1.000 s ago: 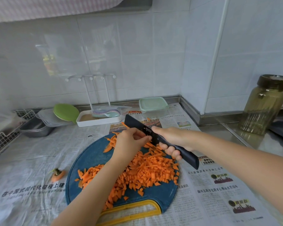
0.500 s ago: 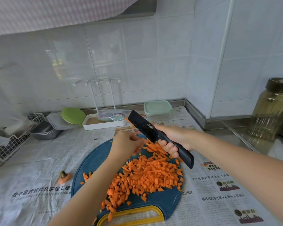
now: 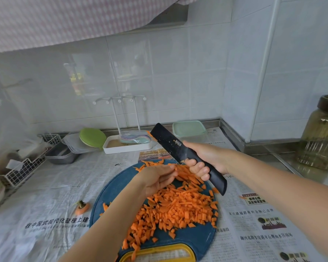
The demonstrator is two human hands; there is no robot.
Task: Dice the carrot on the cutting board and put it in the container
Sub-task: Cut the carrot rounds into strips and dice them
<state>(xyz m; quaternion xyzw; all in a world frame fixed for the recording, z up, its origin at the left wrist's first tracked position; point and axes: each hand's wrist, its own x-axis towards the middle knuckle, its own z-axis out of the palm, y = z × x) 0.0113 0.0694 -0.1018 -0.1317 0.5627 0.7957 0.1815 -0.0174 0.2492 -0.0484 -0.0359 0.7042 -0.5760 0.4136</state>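
Far out to the left of the left hand (image 3: 159,176), a white wire basket (image 3: 27,167) holds pale items too blurred to name. Next to it stands a metal tray (image 3: 62,154), and a clear box (image 3: 72,146) behind that has a green lid (image 3: 92,138) propped on it. Nearer the hand, a carrot top (image 3: 81,207) lies on the newspaper (image 3: 45,195), just off the board's left edge. Beyond the hand, a white rack tray (image 3: 127,147) holds stacked pastel plates.

The left hand is open, fingers straight and loose, over the long strips at the far end of the blue cutting board (image 3: 197,239). The diced carrot (image 3: 178,207) is heaped on the board below its wrist, and the forearm hides the pile's left part.

Just to the right, the right hand (image 3: 206,159) grips the handle of a black knife (image 3: 167,138), with the blade lifted clear of the board. Past the blade tip sits the container (image 3: 188,128), with its pale green lid on and its contents not discernible. Far to the right stands a glass jar (image 3: 322,133) of yellowish matter.
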